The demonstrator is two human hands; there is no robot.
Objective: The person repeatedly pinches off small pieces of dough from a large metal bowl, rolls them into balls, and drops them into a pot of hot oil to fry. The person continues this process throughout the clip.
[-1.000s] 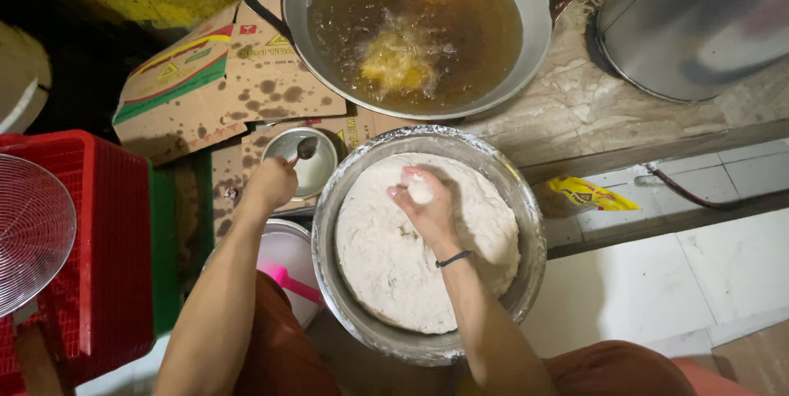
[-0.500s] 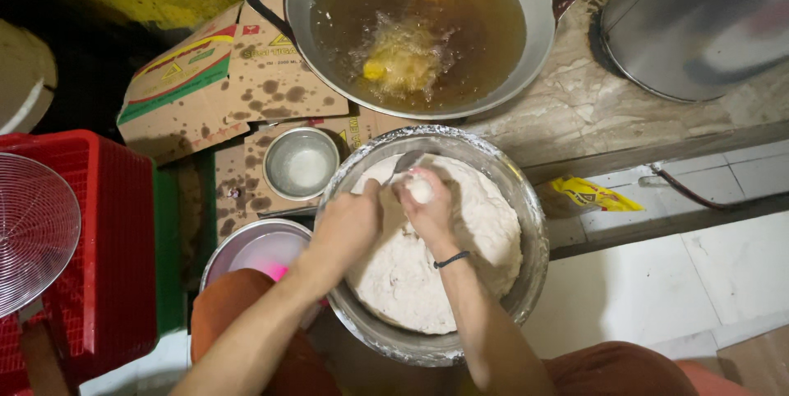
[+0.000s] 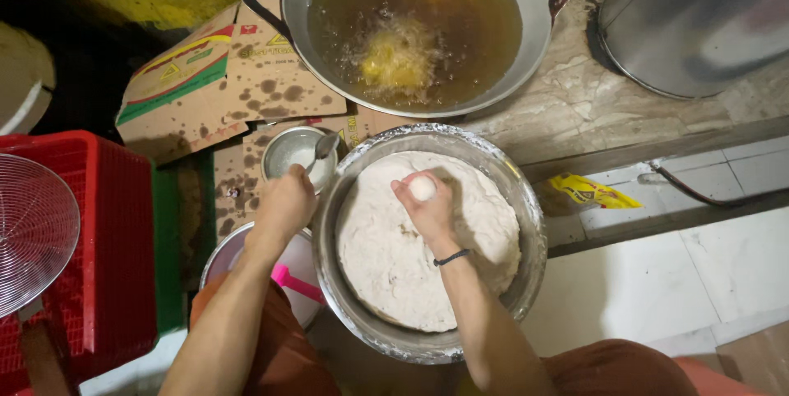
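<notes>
Over the big steel bowl of dough, near the middle of the view, the right hand is closed round a small ball of dough, squeezed up between thumb and fingers above the pale mass; the left hand grips the handle of a metal spoon whose bowl rests in a small steel cup just left of the big bowl's far rim. By the look of it, the step in hand is portioning: a lump has been pinched out and the spoon is being wetted or readied to lift it off. A next move would seem to call for bringing the spoon across to the right hand and carrying the ball to the far side, where a wok of hot oil holds a piece of batter already frying. Oil-spotted cardboard lies under the wok's left edge, on the stained table. A red crate and a wire skimmer sit at the left, another bowl with a pink utensil lies near the left forearm, a large steel pot stands far right, and a yellow wrapper lies right of the bowl. The cup stands between the left hand and the wok
</notes>
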